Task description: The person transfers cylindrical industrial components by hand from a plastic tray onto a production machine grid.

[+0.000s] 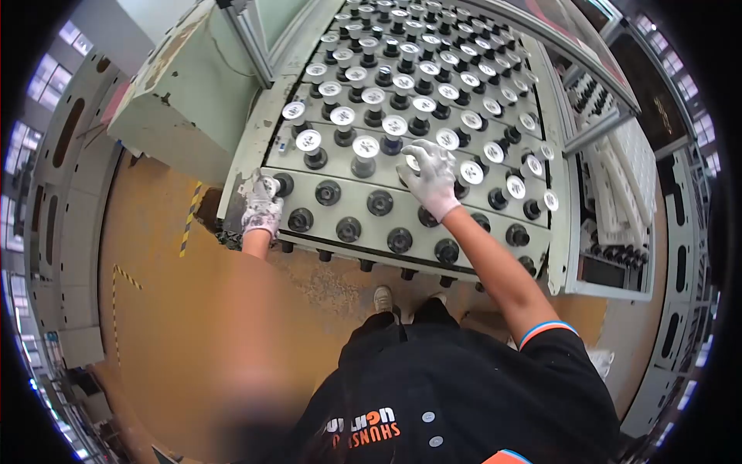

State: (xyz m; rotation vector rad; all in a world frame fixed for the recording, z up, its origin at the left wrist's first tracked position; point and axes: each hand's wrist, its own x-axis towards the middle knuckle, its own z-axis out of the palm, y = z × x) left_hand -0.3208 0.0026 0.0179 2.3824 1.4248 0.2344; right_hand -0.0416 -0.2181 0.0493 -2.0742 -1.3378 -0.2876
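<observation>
My left hand [261, 209], in a soiled white glove, is closed around a lamp part with a round white top [270, 185] at the table's front left corner, beside a black holder [284, 184]. My right hand [433, 176], also gloved, reaches over the front rows. Its fingers curl round the rim of another white-topped lamp part [413, 163], mostly hidden by the glove. Close by stand more such lamp parts, one on a holder [365, 147] and one to the right [471, 172]. Bare black holders [379, 203] fill the front rows.
The pale machine table [309, 209] carries many white-topped parts in rows behind my hands. A metal frame post [599, 131] rises at the right, with a rack of white trays [622, 185] beyond it. A green cabinet [185, 116] stands at the left.
</observation>
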